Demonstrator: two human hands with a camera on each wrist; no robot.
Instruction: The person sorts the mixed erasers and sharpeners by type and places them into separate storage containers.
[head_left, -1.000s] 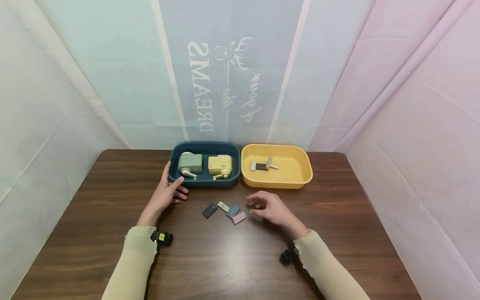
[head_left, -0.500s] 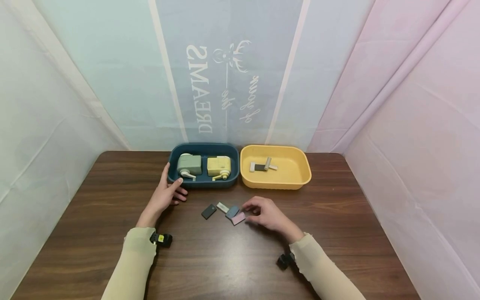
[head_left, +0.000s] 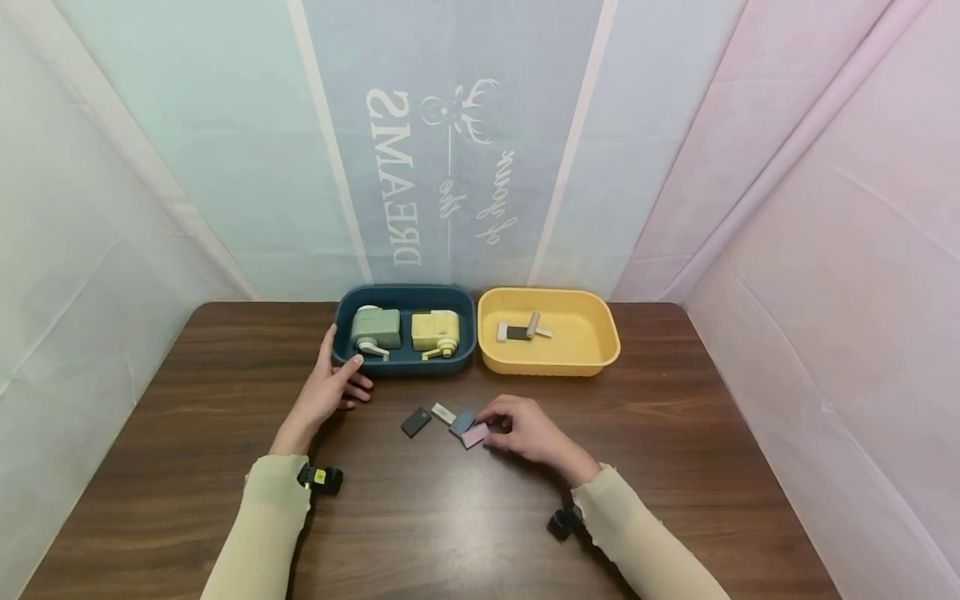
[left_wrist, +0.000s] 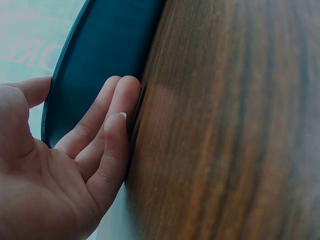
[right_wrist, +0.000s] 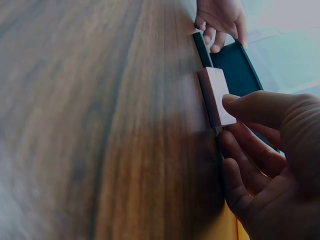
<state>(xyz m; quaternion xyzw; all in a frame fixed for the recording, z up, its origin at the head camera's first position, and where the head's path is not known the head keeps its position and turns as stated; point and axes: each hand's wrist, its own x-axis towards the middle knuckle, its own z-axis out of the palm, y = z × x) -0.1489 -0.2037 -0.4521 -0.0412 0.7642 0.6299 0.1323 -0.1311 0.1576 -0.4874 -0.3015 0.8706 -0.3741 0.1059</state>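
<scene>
Brown table (head_left: 420,517): wood-grained; bears two tubs at the far edge and loose blocks nearer the middle.
Blue tub (head_left: 420,367): contents, two boxy devices, side by side; judged liable to slide or tip if the hand at its corner presses unevenly.
Yellow tub (head_left: 581,342): just right of the blue one; contents, four small pieces bunched left of its middle, one white, one dark, one taupe, one pale and slim.
Left hand (head_left: 321,393): laid about the blue tub's near left corner, touching, fingers extended, not clenched.
Right hand (head_left: 527,429): thumb and fingers about the pink block's end; cannot tell whether the pinch is firm. A shallow, off-centre hold could let the block slip.
Green device (head_left: 378,327): in the blue tub, left; pale crank.
Yellow device (head_left: 435,330): same tub, right; yellow crank.
Black block (head_left: 416,422): flat on table, left of cluster.
Pink block (head_left: 475,436): on table, against the grey-blue block (head_left: 462,422); fingertips catching both could drag the neighbour.
Pale block (head_left: 443,413): between black and grey-blue.
</scene>
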